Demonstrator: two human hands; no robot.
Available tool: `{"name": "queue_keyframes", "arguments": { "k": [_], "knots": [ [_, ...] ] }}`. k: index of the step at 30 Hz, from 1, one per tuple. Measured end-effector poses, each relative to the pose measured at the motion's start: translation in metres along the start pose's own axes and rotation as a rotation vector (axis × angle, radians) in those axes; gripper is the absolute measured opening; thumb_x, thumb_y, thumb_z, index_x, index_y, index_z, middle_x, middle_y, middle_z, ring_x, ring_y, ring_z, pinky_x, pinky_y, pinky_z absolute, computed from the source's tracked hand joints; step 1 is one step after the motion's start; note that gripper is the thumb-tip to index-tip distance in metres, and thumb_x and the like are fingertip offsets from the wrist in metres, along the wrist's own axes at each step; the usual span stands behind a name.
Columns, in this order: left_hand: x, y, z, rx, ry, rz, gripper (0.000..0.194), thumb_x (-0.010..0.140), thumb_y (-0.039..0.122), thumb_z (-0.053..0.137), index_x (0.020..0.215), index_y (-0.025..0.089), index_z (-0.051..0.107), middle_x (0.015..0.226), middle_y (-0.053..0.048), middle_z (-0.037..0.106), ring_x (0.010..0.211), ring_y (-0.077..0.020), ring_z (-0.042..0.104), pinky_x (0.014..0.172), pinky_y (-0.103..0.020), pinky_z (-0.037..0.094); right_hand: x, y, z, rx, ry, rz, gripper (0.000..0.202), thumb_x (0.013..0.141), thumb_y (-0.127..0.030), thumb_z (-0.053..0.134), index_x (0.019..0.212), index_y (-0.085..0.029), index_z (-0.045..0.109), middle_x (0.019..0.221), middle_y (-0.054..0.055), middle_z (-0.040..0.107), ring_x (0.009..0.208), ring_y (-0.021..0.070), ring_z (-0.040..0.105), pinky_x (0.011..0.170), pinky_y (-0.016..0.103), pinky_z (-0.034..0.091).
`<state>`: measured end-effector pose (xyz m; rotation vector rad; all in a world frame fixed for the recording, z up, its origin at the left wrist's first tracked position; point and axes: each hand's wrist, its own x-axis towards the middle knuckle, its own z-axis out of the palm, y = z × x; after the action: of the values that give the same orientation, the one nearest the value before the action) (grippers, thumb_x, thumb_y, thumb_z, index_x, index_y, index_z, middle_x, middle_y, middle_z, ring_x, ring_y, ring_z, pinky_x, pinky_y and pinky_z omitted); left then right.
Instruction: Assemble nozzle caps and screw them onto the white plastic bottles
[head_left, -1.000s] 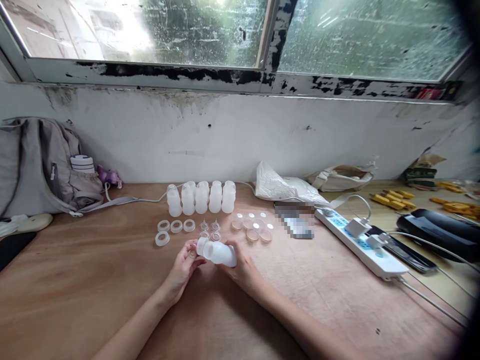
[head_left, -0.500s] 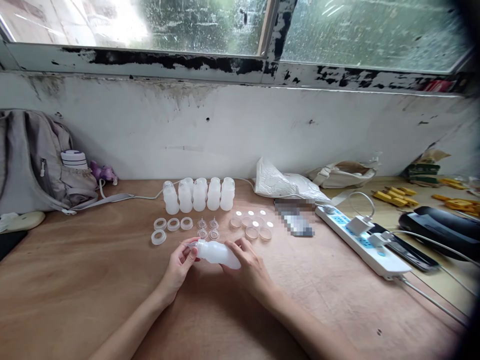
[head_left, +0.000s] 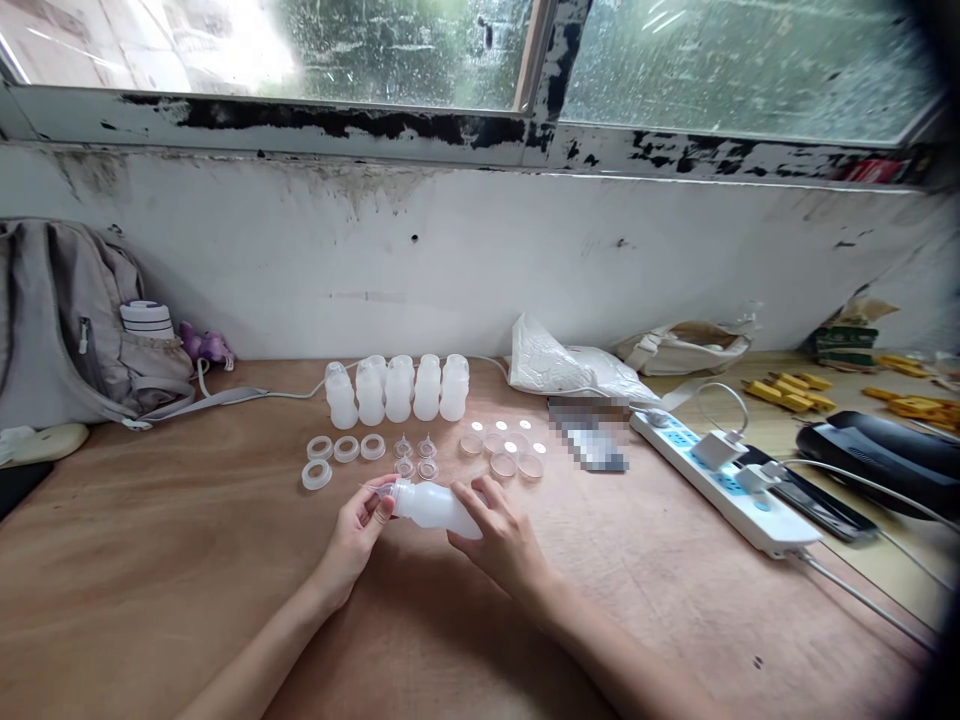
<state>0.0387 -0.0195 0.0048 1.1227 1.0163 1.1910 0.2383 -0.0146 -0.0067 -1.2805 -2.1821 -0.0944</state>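
Note:
A translucent white baby bottle [head_left: 431, 506] lies nearly level above the table, its neck toward the left. My left hand [head_left: 355, 528] pinches the neck end, where a clear nipple [head_left: 381, 489] sticks out; the fingers partly hide it. Round the base of the bottle, the fingers and thumb of my right hand [head_left: 506, 535] are curled. Just beyond the hands sit several clear nipples [head_left: 427, 468] and several white screw rings [head_left: 316, 474]. Clear round caps [head_left: 503, 465] and small white discs [head_left: 510, 448] lie to the right of them.
Several bottles [head_left: 399, 390] stand in a row at the back. A power strip [head_left: 724, 485] with plugged-in chargers [head_left: 720, 450] and cables runs along the right. White plastic packaging [head_left: 551, 360] lies by the wall, and a grey backpack [head_left: 71, 320] rests at the far left.
My right hand has shifted its hold slightly at the bottle's base, and its thumb now shows on the near side. My left hand stays at the neck.

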Motion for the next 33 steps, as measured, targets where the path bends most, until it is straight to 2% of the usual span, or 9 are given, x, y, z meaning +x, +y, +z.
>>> {"name": "queue_keyframes", "arguments": {
  "k": [3, 6, 11, 15, 19, 24, 27, 30, 33],
  "knots": [
    [0.000, -0.004, 0.000, -0.018, -0.008, 0.004, 0.038, 0.079, 0.039, 0.051, 0.109, 0.015, 0.052, 0.109, -0.009, 0.057, 0.096, -0.0199, 0.053, 0.083, -0.029, 0.042, 0.000, -0.002, 0.000, 0.003, -0.006, 0.016, 0.044, 0.063, -0.017, 0.061, 0.107, -0.019, 0.052, 0.091, 0.009, 0.051, 0.078, 0.0212, 0.052, 0.061, 0.029, 0.046],
    [0.000, -0.005, -0.001, -0.003, -0.007, 0.014, 0.037, 0.079, 0.038, 0.052, 0.109, 0.016, 0.052, 0.107, -0.009, 0.058, 0.096, -0.0198, 0.053, 0.084, -0.029, 0.041, 0.002, -0.004, -0.003, 0.094, -0.070, 0.083, 0.042, 0.064, -0.017, 0.060, 0.105, -0.019, 0.052, 0.089, 0.008, 0.051, 0.075, 0.0195, 0.052, 0.060, 0.028, 0.045],
    [0.000, 0.006, -0.004, 0.026, -0.071, 0.014, 0.036, 0.076, 0.035, 0.057, 0.107, 0.016, 0.054, 0.106, -0.008, 0.058, 0.100, -0.0210, 0.051, 0.087, -0.029, 0.039, 0.008, -0.005, -0.013, 0.453, -0.249, 0.215, 0.033, 0.065, -0.027, 0.063, 0.096, -0.019, 0.055, 0.086, 0.004, 0.055, 0.074, 0.0170, 0.053, 0.061, 0.025, 0.043],
    [-0.002, 0.012, -0.008, -0.021, -0.156, 0.024, 0.035, 0.075, 0.032, 0.058, 0.107, 0.018, 0.056, 0.110, -0.008, 0.055, 0.101, -0.0218, 0.050, 0.086, -0.028, 0.038, 0.011, -0.010, -0.017, 0.787, -0.433, 0.402, 0.035, 0.062, -0.032, 0.067, 0.092, -0.017, 0.057, 0.076, 0.000, 0.057, 0.067, 0.0146, 0.052, 0.055, 0.022, 0.040],
    [-0.004, 0.010, -0.008, -0.088, -0.113, 0.053, 0.040, 0.070, 0.033, 0.064, 0.106, 0.018, 0.057, 0.108, -0.009, 0.055, 0.096, -0.0215, 0.050, 0.079, -0.026, 0.040, 0.013, -0.020, -0.020, 1.086, -0.535, 0.568, 0.041, 0.059, -0.030, 0.069, 0.097, -0.016, 0.057, 0.074, -0.001, 0.056, 0.061, 0.0109, 0.049, 0.050, 0.019, 0.038],
    [-0.005, 0.011, -0.004, -0.285, -0.140, -0.035, 0.048, 0.070, 0.028, 0.065, 0.115, 0.020, 0.050, 0.108, -0.009, 0.056, 0.101, -0.0229, 0.049, 0.083, -0.029, 0.039, 0.012, -0.028, -0.026, 1.255, -0.658, 0.750, 0.039, 0.064, -0.036, 0.063, 0.097, -0.015, 0.057, 0.065, -0.002, 0.050, 0.049, 0.0067, 0.042, 0.037, 0.016, 0.025],
    [-0.006, 0.012, 0.001, -0.399, -0.170, -0.059, 0.052, 0.070, 0.034, 0.064, 0.117, 0.021, 0.047, 0.108, -0.009, 0.055, 0.101, -0.0239, 0.049, 0.086, -0.033, 0.038, 0.011, -0.031, -0.026, 1.257, -0.673, 0.786, 0.042, 0.067, -0.041, 0.061, 0.099, -0.015, 0.054, 0.063, -0.002, 0.048, 0.046, 0.0056, 0.039, 0.035, 0.016, 0.022],
    [-0.006, 0.010, 0.007, -0.372, -0.152, -0.116, 0.046, 0.072, 0.038, 0.061, 0.113, 0.019, 0.050, 0.103, -0.009, 0.057, 0.098, -0.0226, 0.052, 0.087, -0.034, 0.037, 0.009, -0.034, -0.022, 1.206, -0.646, 0.767, 0.039, 0.066, -0.041, 0.062, 0.095, -0.015, 0.055, 0.063, -0.002, 0.048, 0.046, 0.0052, 0.039, 0.035, 0.015, 0.025],
    [-0.005, 0.007, 0.008, -0.340, -0.151, -0.142, 0.044, 0.073, 0.038, 0.060, 0.111, 0.018, 0.050, 0.101, -0.009, 0.058, 0.095, -0.0214, 0.053, 0.085, -0.034, 0.039, 0.009, -0.035, -0.021, 1.255, -0.609, 0.734, 0.037, 0.068, -0.043, 0.059, 0.092, -0.015, 0.054, 0.061, -0.003, 0.046, 0.043, 0.0045, 0.036, 0.033, 0.015, 0.023]
  ]
}}
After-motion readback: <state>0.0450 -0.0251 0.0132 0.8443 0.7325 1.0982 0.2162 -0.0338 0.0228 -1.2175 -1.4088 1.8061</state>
